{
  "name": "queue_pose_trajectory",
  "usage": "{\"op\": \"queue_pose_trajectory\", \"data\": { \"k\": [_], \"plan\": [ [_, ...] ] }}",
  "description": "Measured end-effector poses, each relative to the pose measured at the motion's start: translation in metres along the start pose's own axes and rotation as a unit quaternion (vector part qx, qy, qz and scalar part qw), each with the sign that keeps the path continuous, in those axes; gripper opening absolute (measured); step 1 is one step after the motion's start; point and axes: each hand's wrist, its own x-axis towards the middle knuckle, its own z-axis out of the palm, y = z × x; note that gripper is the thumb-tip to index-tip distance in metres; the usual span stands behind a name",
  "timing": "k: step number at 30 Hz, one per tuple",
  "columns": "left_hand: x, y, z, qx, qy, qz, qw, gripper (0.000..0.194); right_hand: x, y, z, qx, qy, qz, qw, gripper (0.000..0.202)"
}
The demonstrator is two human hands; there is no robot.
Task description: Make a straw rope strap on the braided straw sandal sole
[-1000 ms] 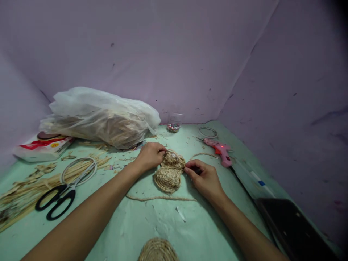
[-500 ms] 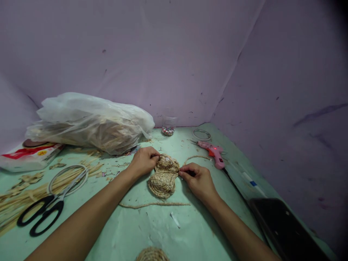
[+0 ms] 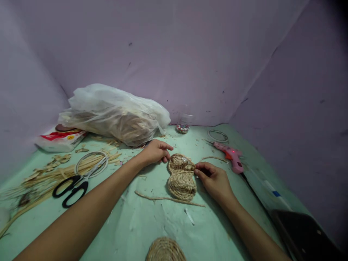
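Note:
A woven piece of braided straw point(image 3: 181, 179), narrowed at its middle, lies on the green table cover point(image 3: 141, 228). My right hand point(image 3: 214, 179) pinches its right edge near the waist between thumb and fingers. At its upper left is my left hand point(image 3: 159, 151), fingers apart and holding nothing, with the fingertips close to the edge. Shiny clear spots show on the upper lobe. A loose braided cord point(image 3: 168, 199) runs just below the piece, and another cord point(image 3: 213, 158) lies behind my right hand. At the bottom edge sits a round braided piece point(image 3: 165, 250), partly cut off.
Black-handled scissors point(image 3: 78, 185) lie on straw strips at the left. Behind are a plastic bag point(image 3: 116, 114), a red-and-white packet point(image 3: 61, 140) and a bead jar point(image 3: 182, 127). A pink glue gun point(image 3: 231, 156), a ring point(image 3: 218, 136) and a dark phone-like object point(image 3: 301, 232) are at the right.
My left hand has let go of the woven piece's upper left edge and opened its fingers. My right hand keeps its pinch. The whole view has shifted, so things appear further right.

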Motion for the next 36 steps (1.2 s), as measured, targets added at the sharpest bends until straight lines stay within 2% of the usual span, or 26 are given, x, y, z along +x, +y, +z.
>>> {"op": "queue_pose_trajectory", "data": {
  "k": [5,10,25,36],
  "plan": [
    [-0.0034,-0.0016,-0.0025,-0.036,-0.025,-0.024,0.999,0.024,0.0005,0.0011,-0.0013,0.005,0.005,0.001,1.000,0.014],
    [-0.0075,0.0016,-0.0068,-0.047,-0.048,-0.022,0.998,0.021,0.0007,0.0019,-0.0021,0.004,0.007,0.001,1.000,0.013],
    [-0.0066,-0.0028,-0.0006,0.062,-0.009,0.041,0.997,0.017,0.0007,0.0013,0.0008,0.004,0.009,-0.014,1.000,0.012],
    [-0.0037,-0.0060,0.0008,0.115,0.013,0.044,0.992,0.018,0.0005,-0.0029,0.0015,-0.004,0.000,0.000,1.000,0.013]
  ]
}}
